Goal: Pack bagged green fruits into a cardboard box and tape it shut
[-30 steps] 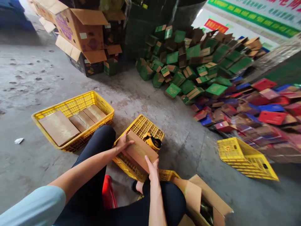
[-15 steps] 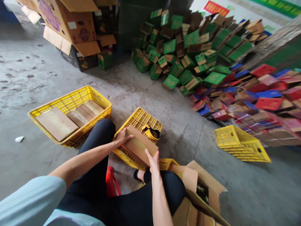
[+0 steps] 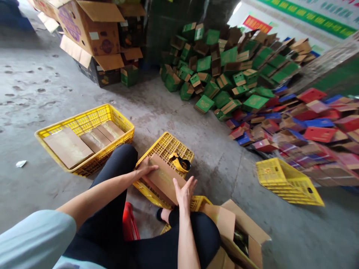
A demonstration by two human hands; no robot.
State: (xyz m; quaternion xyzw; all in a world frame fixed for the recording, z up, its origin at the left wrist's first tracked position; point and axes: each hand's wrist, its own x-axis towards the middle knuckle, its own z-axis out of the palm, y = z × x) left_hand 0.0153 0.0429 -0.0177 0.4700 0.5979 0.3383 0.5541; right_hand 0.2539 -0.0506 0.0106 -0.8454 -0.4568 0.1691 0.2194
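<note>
A brown cardboard box [image 3: 164,178] lies on an upturned yellow crate [image 3: 168,145] in front of my knees. My left hand [image 3: 145,168] grips the box's far left end, thumb on top. My right hand [image 3: 183,191] sits at the near right end with fingers spread, just touching or off the cardboard. A yellow tape dispenser [image 3: 181,163] rests on the crate right behind the box.
A yellow crate [image 3: 84,123] at left holds flat brown boxes. An open carton [image 3: 246,231] stands by my right knee, another yellow crate [image 3: 288,181] lies at right. Piles of green boxes [image 3: 224,71] and red and blue boxes [image 3: 308,127] cover the floor beyond. Large cartons [image 3: 92,33] are stacked at back left.
My right hand has opened, its fingers spreading off the box's near end. The left hand keeps its grip. The box has settled flatter on the crate.
</note>
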